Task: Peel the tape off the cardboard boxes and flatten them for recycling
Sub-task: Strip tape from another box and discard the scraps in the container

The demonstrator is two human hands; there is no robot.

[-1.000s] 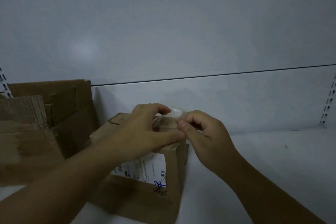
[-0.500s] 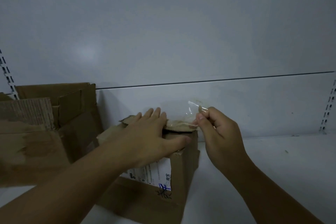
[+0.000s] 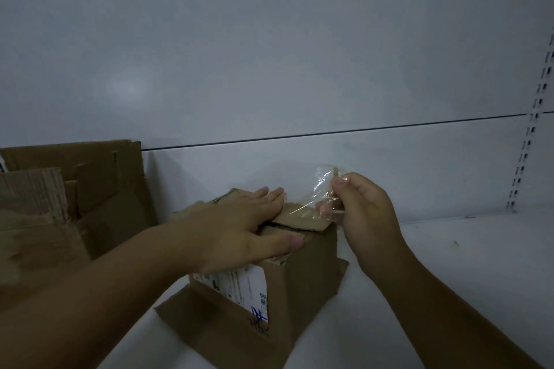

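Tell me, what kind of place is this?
Probably a shop or stockroom shelving unit: a white shelf, a slotted upright rail at the right, and opened cardboard boxes standing on it.

a white shelf [image 3: 449, 266] carries everything here and runs back to a pale rear panel [image 3: 374, 165]. a small cardboard box [image 3: 302, 278] stands on it near the middle, with its bottom flaps splayed flat on the surface at the front and the right. to the left, close by, larger open cardboard boxes [image 3: 105, 189] sit on the shelf against the panel. a tiny dark scrap [image 3: 456, 243] lies well apart on the right.
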